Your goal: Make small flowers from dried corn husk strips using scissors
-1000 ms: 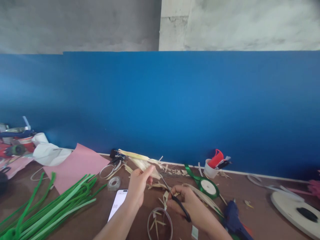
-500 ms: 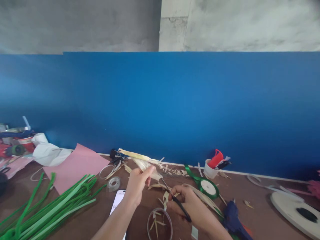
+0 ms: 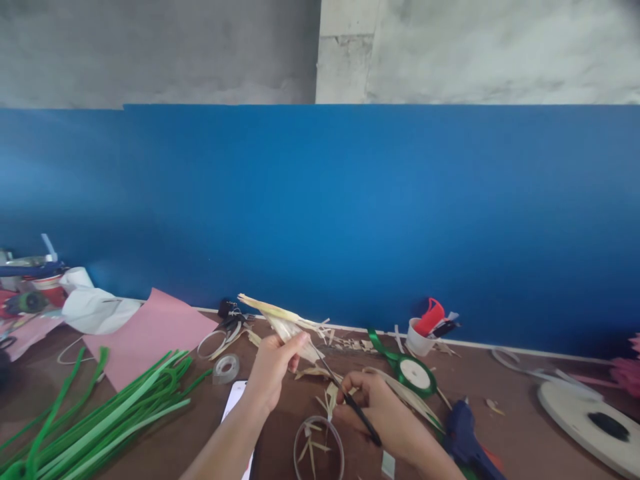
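My left hand [image 3: 275,363] is closed, pinching a pale, dry corn-husk-like strip [image 3: 283,325] between thumb and fingers; the strip points up and left, with frayed bits at its right end. My right hand [image 3: 373,403] grips black-handled scissors [image 3: 361,417], seen edge-on, so whether their blades are apart is unclear. Their thin metal tip reaches the lower right end of the husk, close to my left fingers. Below lies a clear round dish or ring [image 3: 343,448] with husk scraps [image 3: 313,453] within its outline. More husk strips [image 3: 407,397] lie by my right hand.
On the brown table [image 3: 270,440] are green fuzzy stems [image 3: 125,413], pink paper [image 3: 150,333], clear tape [image 3: 227,369], a phone [image 3: 234,397], green ribbon [image 3: 417,375], a cup of tools [image 3: 419,341], a blue glue gun [image 3: 463,427] and a white disc [image 3: 580,420]. A blue partition [image 3: 350,213] stands behind.
Both hands keep nearly the same pose, with the husk and scissors still held. The whole view has shifted very slightly.
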Motion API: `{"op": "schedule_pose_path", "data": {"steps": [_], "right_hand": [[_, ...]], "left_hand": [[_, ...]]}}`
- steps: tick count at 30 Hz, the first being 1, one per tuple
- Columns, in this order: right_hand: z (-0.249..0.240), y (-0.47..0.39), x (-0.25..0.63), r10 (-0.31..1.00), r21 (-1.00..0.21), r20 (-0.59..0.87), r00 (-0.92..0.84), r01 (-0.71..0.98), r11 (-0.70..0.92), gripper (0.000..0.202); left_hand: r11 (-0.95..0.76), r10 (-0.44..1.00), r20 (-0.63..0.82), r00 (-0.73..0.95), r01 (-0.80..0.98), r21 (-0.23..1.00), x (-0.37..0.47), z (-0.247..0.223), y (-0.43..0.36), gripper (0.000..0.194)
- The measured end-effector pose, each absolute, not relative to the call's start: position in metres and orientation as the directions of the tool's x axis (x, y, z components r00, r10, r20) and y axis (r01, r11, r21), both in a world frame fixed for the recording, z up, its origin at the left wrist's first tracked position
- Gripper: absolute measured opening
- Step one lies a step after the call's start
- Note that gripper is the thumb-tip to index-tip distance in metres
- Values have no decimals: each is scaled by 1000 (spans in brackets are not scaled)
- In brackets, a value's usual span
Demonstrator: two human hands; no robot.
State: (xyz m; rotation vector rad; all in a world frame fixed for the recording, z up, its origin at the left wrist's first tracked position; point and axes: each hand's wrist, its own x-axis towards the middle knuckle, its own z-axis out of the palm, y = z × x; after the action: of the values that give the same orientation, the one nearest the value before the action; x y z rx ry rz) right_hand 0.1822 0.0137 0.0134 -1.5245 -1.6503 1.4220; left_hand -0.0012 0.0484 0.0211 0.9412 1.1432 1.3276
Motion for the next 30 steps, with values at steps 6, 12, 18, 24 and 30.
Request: {"op": "schedule_pose_path", "data": {"steps": [6,12,18,24,30], "right_hand": [[15,13,188,927,-869,-272,-259,480,-121,12],[24,10,190,917,-847,-293,-269,519,-119,10],[33,9,190,901,-816,-332,-280,564,-125,9],[36,8,194,892,-809,-338,-301,576,-113,10],[31,9,196,887,-826,-331,-322,554,-107,10]], "left_hand": [[78,997,-81,-10,-168,983,-7,22,50,28],[94,994,-85,72,-118,989,-12,26,49,29],[124,987,-113,117,-88,988,-16,28,49,29],[150,976,-137,168,-68,986,-18,30,49,26],[169,963,-160,216,-26,985,-19,32,47,27]]}}
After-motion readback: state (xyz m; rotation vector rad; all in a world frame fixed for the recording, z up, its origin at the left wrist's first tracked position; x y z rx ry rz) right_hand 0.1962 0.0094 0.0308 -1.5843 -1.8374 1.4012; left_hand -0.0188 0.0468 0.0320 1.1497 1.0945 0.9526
